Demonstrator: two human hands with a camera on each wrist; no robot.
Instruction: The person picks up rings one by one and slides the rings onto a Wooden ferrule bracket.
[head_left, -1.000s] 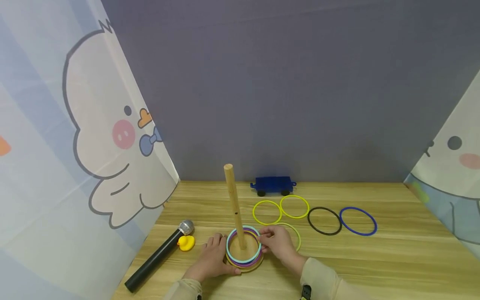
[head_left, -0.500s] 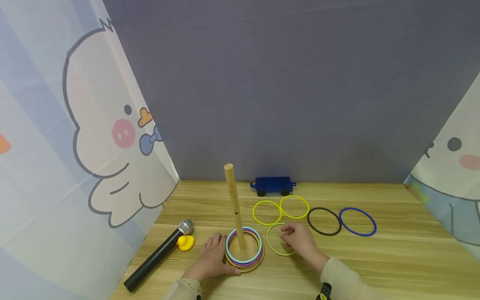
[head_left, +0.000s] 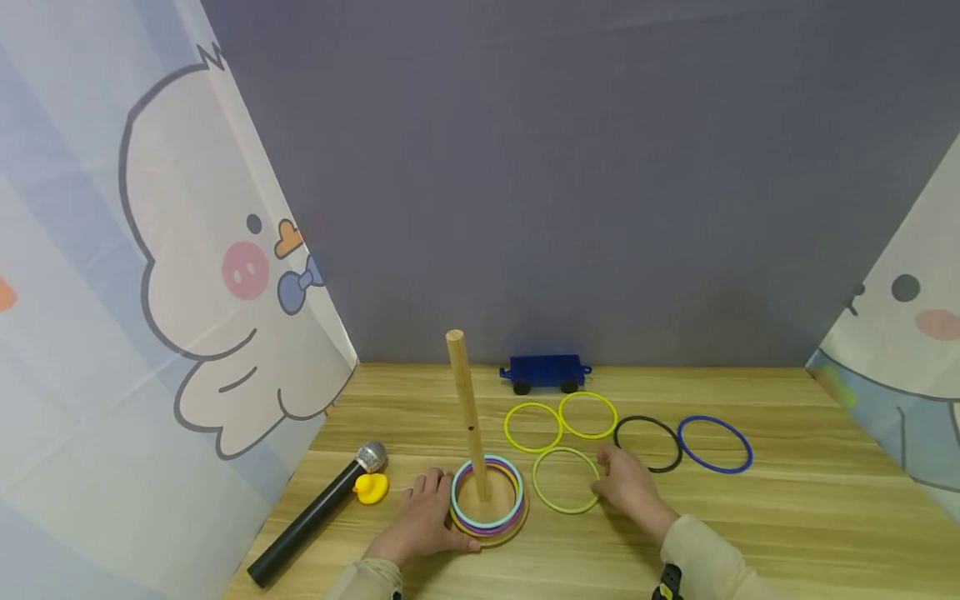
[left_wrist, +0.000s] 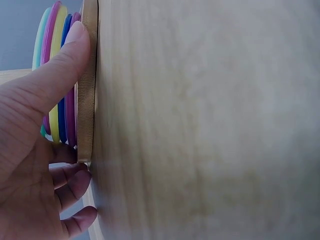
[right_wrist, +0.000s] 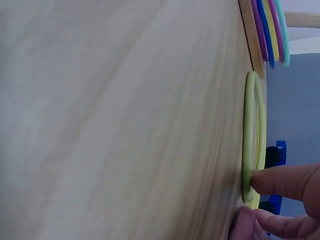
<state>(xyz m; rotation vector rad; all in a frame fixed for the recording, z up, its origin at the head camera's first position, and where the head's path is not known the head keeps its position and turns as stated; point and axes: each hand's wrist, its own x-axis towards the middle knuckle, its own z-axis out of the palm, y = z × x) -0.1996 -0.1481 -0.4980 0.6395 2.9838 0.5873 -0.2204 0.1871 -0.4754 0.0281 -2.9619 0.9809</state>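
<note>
Wood disc [left_wrist: 87, 110] is gripped by left hand [head_left: 424, 515]; right hand [head_left: 630, 486] touches slim green ring [right_wrist: 248, 130], pinch unclear.

Left sleeve [head_left: 363, 582] behind left hand [head_left: 423, 517]: pale cream, creased at its end. Right sleeve [head_left: 705, 557] behind right hand [head_left: 632, 485]: same cream, smoother end; black band [head_left: 672, 575] under it, small yellow-green patch. Dark piece [head_left: 397, 595] beside left sleeve, mostly cut off.

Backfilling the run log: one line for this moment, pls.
left hand: grips wooden base; right hand: touches pale-green ring; light-blue ring: topmost around peg
</note>
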